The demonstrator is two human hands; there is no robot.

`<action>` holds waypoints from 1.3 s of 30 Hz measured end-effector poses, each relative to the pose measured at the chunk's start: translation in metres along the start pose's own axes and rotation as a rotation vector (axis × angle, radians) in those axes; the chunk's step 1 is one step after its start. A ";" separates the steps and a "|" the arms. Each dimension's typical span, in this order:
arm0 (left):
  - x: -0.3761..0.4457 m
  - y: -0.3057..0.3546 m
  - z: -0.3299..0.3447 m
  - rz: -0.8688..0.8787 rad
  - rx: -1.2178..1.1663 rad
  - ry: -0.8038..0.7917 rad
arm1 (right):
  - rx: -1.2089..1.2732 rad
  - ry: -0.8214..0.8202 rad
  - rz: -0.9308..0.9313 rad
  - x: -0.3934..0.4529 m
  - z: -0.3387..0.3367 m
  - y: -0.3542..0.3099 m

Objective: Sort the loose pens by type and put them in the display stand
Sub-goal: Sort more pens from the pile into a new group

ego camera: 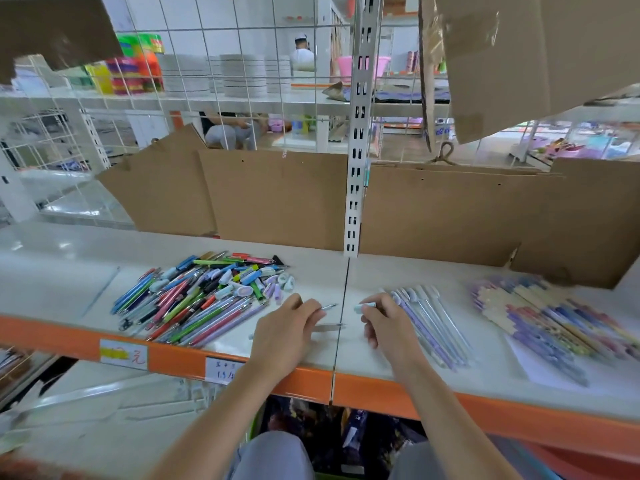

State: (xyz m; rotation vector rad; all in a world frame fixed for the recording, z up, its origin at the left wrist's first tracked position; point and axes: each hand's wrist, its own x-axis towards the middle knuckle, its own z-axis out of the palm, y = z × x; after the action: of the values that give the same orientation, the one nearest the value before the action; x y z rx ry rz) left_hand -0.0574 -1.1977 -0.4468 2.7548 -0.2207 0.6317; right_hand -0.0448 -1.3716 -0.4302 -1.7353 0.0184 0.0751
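A heap of loose mixed pens (204,299) in many colours lies on the white shelf (363,271), left of centre. My left hand (287,332) sits just right of the heap and grips a thin pen whose metal tip (329,307) pokes out to the right. My right hand (388,323) pinches a pale blue pen cap (363,307) that points at that tip. A sorted row of pale blue and lilac pens (429,320) lies under and beside my right hand. Further right lies a blurred fan of patterned purple pens (550,323). No display stand shows.
The shelf has an orange front edge (381,386) with price labels (221,370). Cardboard sheets (277,195) stand along the back, with a slotted metal upright (356,150) in the middle. A white sheet of paper (540,368) lies under the purple pens. People are beyond the wire grid.
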 end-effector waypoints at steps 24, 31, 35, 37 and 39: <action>-0.001 0.001 -0.005 0.002 -0.187 -0.160 | 0.075 -0.016 -0.024 0.001 0.000 0.001; -0.001 0.001 -0.007 0.040 -0.119 -0.159 | -0.052 -0.142 -0.108 0.000 -0.001 0.003; -0.001 0.002 -0.006 0.049 -0.163 -0.183 | -0.075 -0.155 -0.112 -0.001 -0.001 0.003; -0.001 0.000 -0.006 0.046 -0.176 -0.205 | -0.105 -0.179 -0.121 -0.001 0.000 0.003; 0.000 0.000 -0.007 0.041 -0.180 -0.226 | -0.132 -0.193 -0.129 -0.002 0.000 0.002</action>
State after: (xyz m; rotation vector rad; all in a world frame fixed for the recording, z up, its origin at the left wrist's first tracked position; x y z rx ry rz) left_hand -0.0600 -1.1953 -0.4412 2.6485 -0.3654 0.2929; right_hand -0.0464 -1.3720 -0.4321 -1.8498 -0.2444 0.1512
